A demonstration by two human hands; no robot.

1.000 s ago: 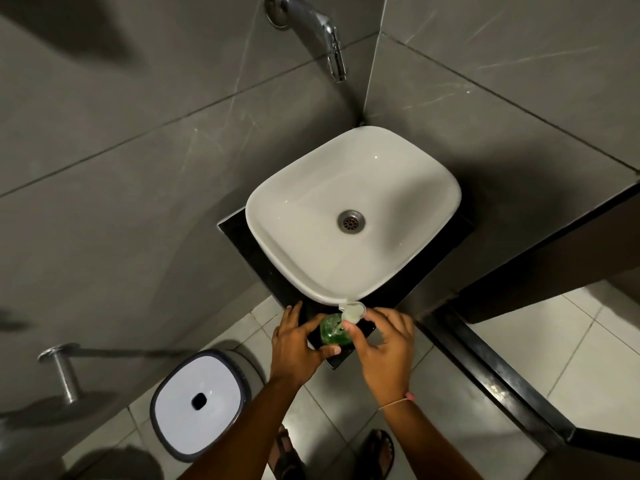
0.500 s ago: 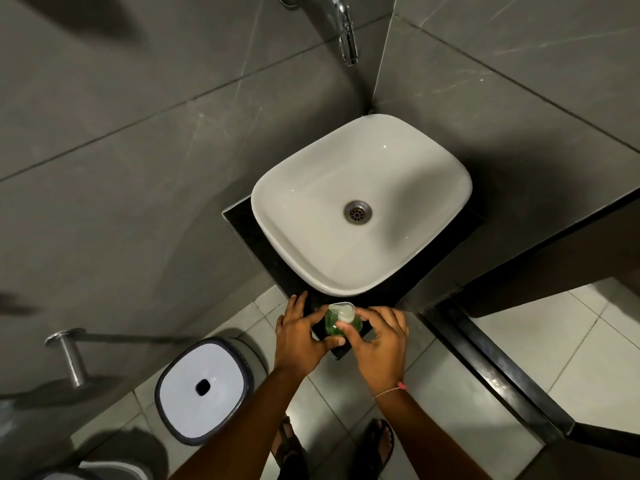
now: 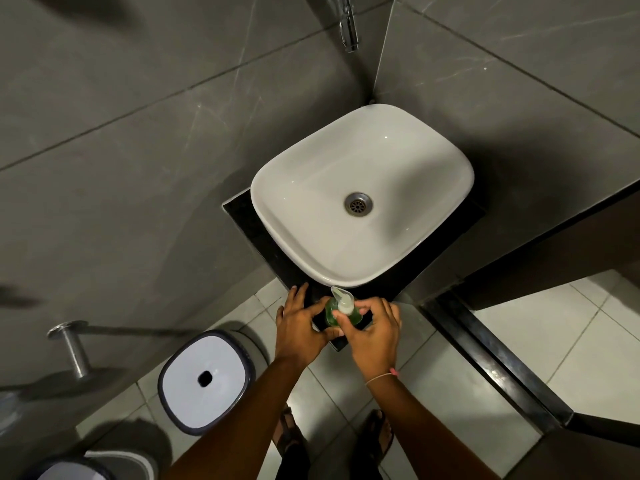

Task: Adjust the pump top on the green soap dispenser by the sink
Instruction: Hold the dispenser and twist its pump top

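Observation:
The green soap dispenser (image 3: 333,317) stands on the near corner of the black counter (image 3: 256,233), just in front of the white sink (image 3: 311,244). Its pale pump top (image 3: 343,301) has the spout pointing up-left toward the sink rim. My left hand (image 3: 300,326) holds the bottle's left side, thumb across its lower front. My right hand (image 3: 374,330) has thumb and fingers pinched around the pump collar from the right. The bottle's base is hidden by my fingers.
A chrome tap (image 3: 349,26) juts from the grey tiled wall above the sink. A white-lidded bin (image 3: 205,379) stands on the floor at left, beside a metal wall peg (image 3: 72,344). A black floor kerb (image 3: 491,362) runs at right. My sandalled feet (image 3: 291,434) are below.
The pump spout has turned from pointing right toward the sink to pointing up-left. Both hands stayed on the bottle; the view shifted so the sink sits higher.

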